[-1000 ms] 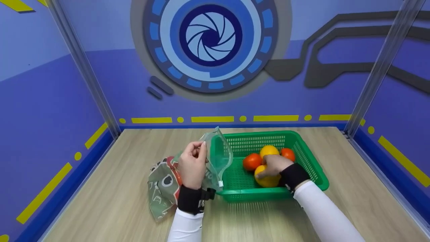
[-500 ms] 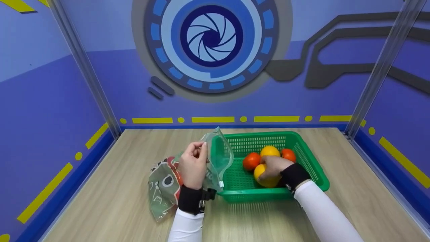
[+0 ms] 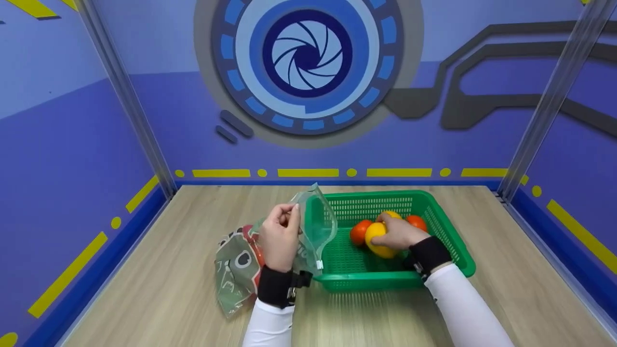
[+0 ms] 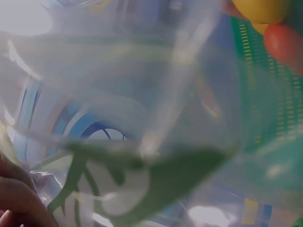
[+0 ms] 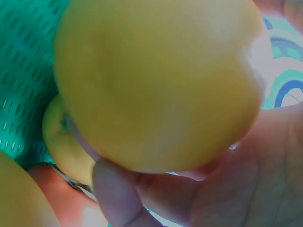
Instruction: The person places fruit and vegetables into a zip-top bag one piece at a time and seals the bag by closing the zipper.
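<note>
My left hand (image 3: 279, 236) pinches the edge of a clear zip bag (image 3: 236, 270) printed with a cartoon face. The bag's mouth stands open toward the basket, its white slider (image 3: 319, 264) at the near end. In the left wrist view the see-through film (image 4: 142, 85) fills most of the picture. My right hand (image 3: 402, 232) grips an orange (image 3: 382, 241) over the green basket (image 3: 332, 278), thumb and fingers round its sides. Close up in the right wrist view, the held orange (image 5: 161, 85) covers much of the fruit behind it.
Two red tomatoes, one left (image 3: 360, 232) and one right (image 3: 416, 222) of the right hand, lie in the basket. Another orange (image 3: 393, 214) shows behind the fingers. Blue walls enclose the wooden table (image 3: 168, 289) at the back and sides.
The right hand has lifted the orange slightly up and away from the basket's near side, so it now overlaps the fruit behind. The left hand and bag stay nearly still.
</note>
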